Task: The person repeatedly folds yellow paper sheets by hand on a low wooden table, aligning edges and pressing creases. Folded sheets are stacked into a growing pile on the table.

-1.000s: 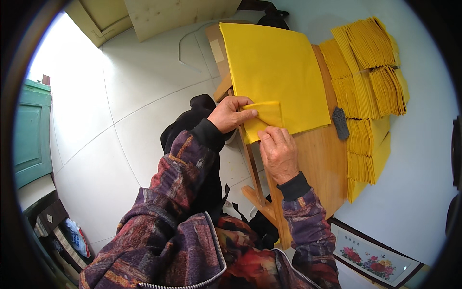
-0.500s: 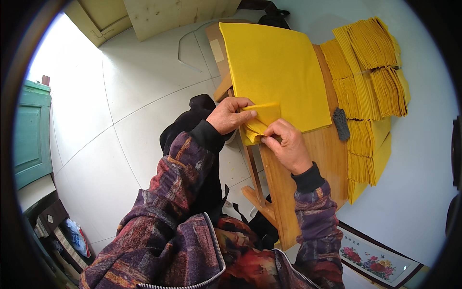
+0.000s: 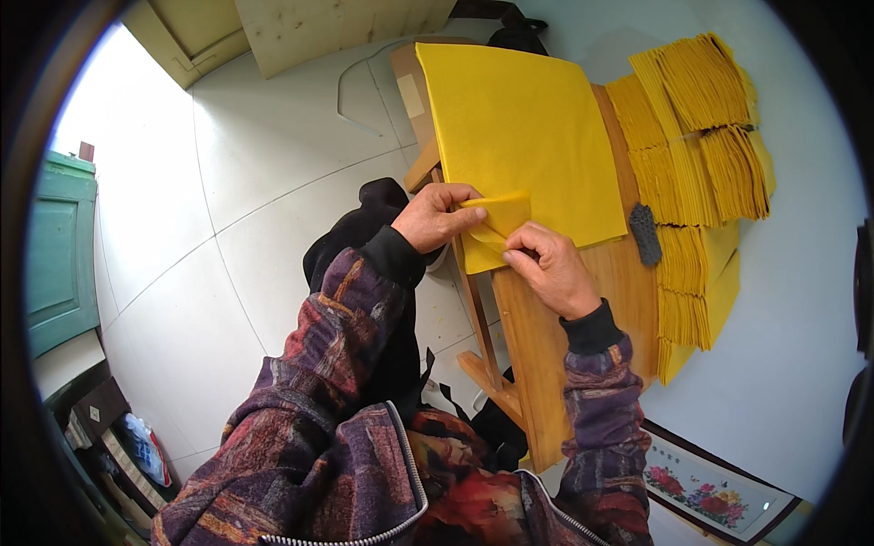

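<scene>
A large yellow paper sheet [image 3: 523,136] lies on a narrow wooden table [image 3: 546,364]. Its near corner is folded up into a small flap [image 3: 505,214]. My left hand [image 3: 439,217] pinches that flap from the left, thumb on top. My right hand [image 3: 551,268] presses its fingertips on the lower edge of the fold, touching the sheet just right of the left hand. Both forearms wear a patterned purple and red jacket.
Stacks of folded yellow paper [image 3: 701,118] lie fanned along the table's right side, with a small dark block [image 3: 645,233] beside them. A black garment [image 3: 364,237] sits on the white tiled floor at left. A green cabinet [image 3: 59,246] stands far left; a framed flower picture [image 3: 710,482] lies lower right.
My right hand has moved up and left from the bare wood onto the folded corner, meeting the left hand. The left hand has kept its hold on the flap.
</scene>
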`<action>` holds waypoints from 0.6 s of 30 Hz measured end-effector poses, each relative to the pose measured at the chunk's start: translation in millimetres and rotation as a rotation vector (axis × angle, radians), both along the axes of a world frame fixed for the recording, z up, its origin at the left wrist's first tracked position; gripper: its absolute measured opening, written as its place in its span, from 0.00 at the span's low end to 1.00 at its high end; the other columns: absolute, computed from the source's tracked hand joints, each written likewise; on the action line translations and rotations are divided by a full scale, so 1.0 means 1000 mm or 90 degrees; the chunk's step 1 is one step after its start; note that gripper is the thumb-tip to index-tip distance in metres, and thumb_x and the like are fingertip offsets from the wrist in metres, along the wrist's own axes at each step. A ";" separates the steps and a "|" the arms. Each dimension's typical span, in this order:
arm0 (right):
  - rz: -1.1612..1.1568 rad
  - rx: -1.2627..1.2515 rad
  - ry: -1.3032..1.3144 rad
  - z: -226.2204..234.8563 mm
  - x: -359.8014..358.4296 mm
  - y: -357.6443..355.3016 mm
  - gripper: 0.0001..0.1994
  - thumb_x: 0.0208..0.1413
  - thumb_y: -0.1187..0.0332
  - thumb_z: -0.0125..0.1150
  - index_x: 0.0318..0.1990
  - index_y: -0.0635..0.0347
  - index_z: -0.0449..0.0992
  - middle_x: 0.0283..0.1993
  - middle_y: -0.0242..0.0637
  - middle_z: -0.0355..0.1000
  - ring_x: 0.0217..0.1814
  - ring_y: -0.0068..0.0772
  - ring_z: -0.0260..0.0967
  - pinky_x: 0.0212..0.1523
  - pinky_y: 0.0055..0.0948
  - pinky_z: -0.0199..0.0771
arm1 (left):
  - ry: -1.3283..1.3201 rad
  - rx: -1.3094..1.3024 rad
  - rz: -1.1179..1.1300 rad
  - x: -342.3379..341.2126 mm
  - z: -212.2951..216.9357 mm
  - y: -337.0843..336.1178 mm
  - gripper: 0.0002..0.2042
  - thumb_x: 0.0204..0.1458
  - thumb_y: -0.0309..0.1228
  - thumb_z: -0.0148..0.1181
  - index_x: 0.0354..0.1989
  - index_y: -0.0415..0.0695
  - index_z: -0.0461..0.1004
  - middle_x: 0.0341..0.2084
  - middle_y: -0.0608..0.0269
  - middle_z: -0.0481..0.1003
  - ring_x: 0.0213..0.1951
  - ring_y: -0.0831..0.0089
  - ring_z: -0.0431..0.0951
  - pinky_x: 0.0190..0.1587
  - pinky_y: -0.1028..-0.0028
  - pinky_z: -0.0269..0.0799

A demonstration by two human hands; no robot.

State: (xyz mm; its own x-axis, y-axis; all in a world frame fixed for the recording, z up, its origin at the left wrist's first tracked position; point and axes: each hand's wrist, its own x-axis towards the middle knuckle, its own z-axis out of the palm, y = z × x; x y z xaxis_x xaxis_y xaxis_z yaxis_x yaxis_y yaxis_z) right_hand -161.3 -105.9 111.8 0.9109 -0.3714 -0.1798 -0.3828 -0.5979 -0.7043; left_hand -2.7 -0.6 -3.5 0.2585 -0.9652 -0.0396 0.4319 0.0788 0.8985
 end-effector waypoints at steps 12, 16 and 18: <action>-0.205 -0.030 -0.099 -0.008 0.006 0.001 0.04 0.53 0.74 0.57 0.31 0.66 0.70 0.28 0.41 0.69 0.28 0.32 0.67 0.29 0.28 0.67 | 0.004 -0.019 -0.010 0.001 0.011 0.003 0.12 0.54 0.35 0.60 0.35 0.36 0.75 0.24 0.70 0.73 0.29 0.82 0.68 0.33 0.79 0.66; -0.194 -0.276 -0.189 -0.004 0.004 0.012 0.05 0.50 0.75 0.60 0.34 0.64 0.71 0.31 0.42 0.69 0.32 0.41 0.67 0.33 0.32 0.69 | -0.016 0.042 -0.003 0.002 0.009 0.002 0.12 0.54 0.33 0.61 0.36 0.35 0.75 0.26 0.69 0.74 0.30 0.82 0.70 0.34 0.80 0.68; -0.121 -0.357 -0.206 -0.001 -0.004 0.024 0.10 0.45 0.75 0.63 0.37 0.62 0.72 0.34 0.40 0.68 0.36 0.46 0.66 0.38 0.37 0.69 | -0.047 0.036 0.001 0.003 0.006 0.001 0.11 0.54 0.33 0.61 0.36 0.35 0.75 0.26 0.69 0.74 0.29 0.83 0.70 0.34 0.80 0.68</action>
